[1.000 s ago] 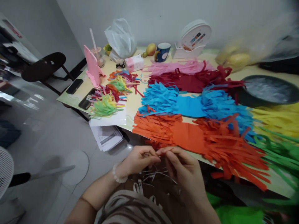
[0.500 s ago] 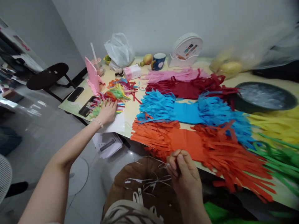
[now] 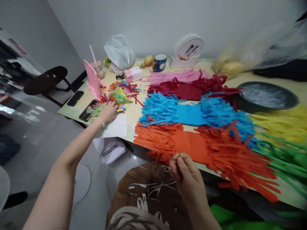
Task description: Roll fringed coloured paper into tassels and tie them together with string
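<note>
At the left of the table, my left hand (image 3: 109,111) is closed over a small bundle of multicoloured paper strips (image 3: 121,109), whose ends stick out beside the fingers. Above it lie more mixed coloured strips (image 3: 118,92). My right hand (image 3: 185,169) is raised over my lap in front of the table edge, thumb and fingers pinched together. Something thin and dark shows at the fingertips, too small to name. Just beyond it lies a fringed orange sheet (image 3: 190,143). Behind that are fringed blue (image 3: 189,114), dark red (image 3: 190,91) and pink (image 3: 177,76) sheets.
Yellow (image 3: 280,123) and green strips (image 3: 287,159) lie at the right, near a dark bowl (image 3: 242,103) of clear plastic. Two phones (image 3: 75,98), a pink stand (image 3: 91,80), a drink cup (image 3: 100,75), a tissue pack (image 3: 133,74) and a mug (image 3: 160,63) stand at the left and back.
My left hand's fingers have drawn together, and the strip ends beside them are bunched closer. My right hand stays pinched in nearly the same place. The view has shifted slightly.
</note>
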### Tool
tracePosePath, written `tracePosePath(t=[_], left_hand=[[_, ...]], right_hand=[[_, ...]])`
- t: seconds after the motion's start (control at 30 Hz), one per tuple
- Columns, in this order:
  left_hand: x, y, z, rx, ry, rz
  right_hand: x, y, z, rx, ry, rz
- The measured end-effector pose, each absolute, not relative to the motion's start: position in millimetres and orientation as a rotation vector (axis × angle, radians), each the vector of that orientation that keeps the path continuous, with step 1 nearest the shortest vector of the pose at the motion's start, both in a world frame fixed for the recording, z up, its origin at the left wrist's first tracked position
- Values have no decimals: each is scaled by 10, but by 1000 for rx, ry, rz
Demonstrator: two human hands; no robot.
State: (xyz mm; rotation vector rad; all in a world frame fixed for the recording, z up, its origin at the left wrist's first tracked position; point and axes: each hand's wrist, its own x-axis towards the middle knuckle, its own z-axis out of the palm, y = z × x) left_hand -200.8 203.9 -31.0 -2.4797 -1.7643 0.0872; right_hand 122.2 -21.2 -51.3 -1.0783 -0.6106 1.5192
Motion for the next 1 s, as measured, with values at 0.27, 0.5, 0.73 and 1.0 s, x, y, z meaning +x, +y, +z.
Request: tracePosePath(t=[0.27,0.5,0.73,1.0], left_hand=[[-2433,1838,-155,-2360,-1902,-1035],[-2469,1437,272,-1929,-2091,-1937],[-1138,342,406,-2451,-2331,-2050],[-358,64,-40,-2411,-2651,-2506]], right_hand=[[1266,-231,-627,-1196,-765,1443],[1200,-107,-465,-1241,-1269,1224],[1055,23,161,-1089,-1379,874],[1168,59,155,-1091,-1231,952]])
